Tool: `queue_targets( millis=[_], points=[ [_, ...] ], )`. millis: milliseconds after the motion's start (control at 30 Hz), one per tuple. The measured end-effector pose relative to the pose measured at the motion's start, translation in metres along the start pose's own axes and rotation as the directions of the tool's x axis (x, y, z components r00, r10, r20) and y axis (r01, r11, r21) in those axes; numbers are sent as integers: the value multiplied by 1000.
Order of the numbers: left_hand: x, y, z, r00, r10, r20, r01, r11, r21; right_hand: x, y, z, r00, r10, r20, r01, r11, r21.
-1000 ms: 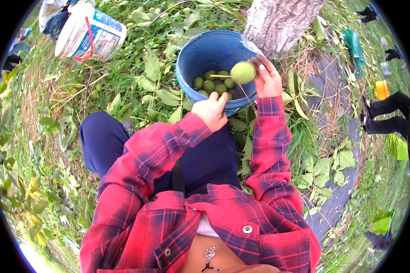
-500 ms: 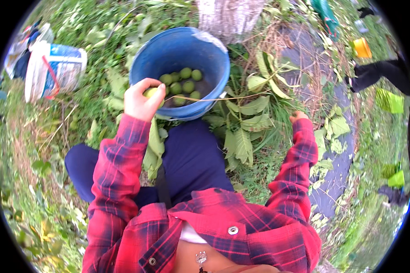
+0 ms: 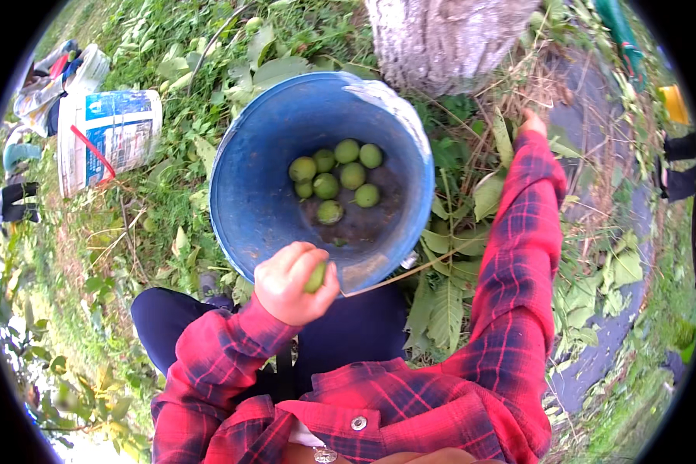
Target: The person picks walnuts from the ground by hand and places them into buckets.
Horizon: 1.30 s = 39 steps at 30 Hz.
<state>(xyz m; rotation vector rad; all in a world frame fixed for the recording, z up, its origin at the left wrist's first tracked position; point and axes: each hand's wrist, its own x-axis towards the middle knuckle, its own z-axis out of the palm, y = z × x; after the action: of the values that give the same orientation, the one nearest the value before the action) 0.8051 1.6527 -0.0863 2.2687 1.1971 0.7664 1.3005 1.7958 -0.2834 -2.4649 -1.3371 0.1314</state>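
My left hand (image 3: 294, 283) is closed around a green walnut (image 3: 316, 277) in its husk, at the near left rim of a blue bucket (image 3: 243, 147). Several more green walnuts (image 3: 353, 175) lie on the dirty bottom of the bucket. A thin straw-coloured stem (image 3: 398, 276) slants past the near rim, close to my left fingers. My right arm stretches forward on the right side. My right hand (image 3: 532, 124) is down among dry grass near the tree trunk, its fingers mostly hidden.
A pale tree trunk (image 3: 452, 39) rises just beyond the bucket. Broad cut leaves (image 3: 447, 309) lie right of it, beside dark ground sheeting (image 3: 595, 359). On the left a white and blue bucket (image 3: 112, 139) with a red handle lies tipped over. A person's dark-clothed legs (image 3: 682, 166) show far right.
My right hand has reached farther forward, toward the trunk. My left hand, with the walnut, has gone from the bucket's left side to its near rim. The view has shifted toward the bucket.
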Motion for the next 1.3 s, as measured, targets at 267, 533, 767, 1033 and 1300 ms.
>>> queue_targets(
  millis=[267,533,767,1033,1300],
  points=[
    [1,0,0,1000,-14,-8,14,998,55,-54,-14,-26,842,-12,539,105,984,-142],
    [-2,0,4,985,92,-145,-75,990,122,-171,-69,-105,991,76,108,-38,-620,784],
    [0,-1,13,951,175,-255,-129,974,187,-215,-138,-114,898,-360,-252,438,767,469],
    [-6,-14,1,954,159,-253,-85,956,280,-378,15,-47,827,-155,541,381,862,-336],
    [-6,-11,12,952,174,-253,-104,958,266,-581,262,-189,281,619,733,-23,768,-640]
  ],
)
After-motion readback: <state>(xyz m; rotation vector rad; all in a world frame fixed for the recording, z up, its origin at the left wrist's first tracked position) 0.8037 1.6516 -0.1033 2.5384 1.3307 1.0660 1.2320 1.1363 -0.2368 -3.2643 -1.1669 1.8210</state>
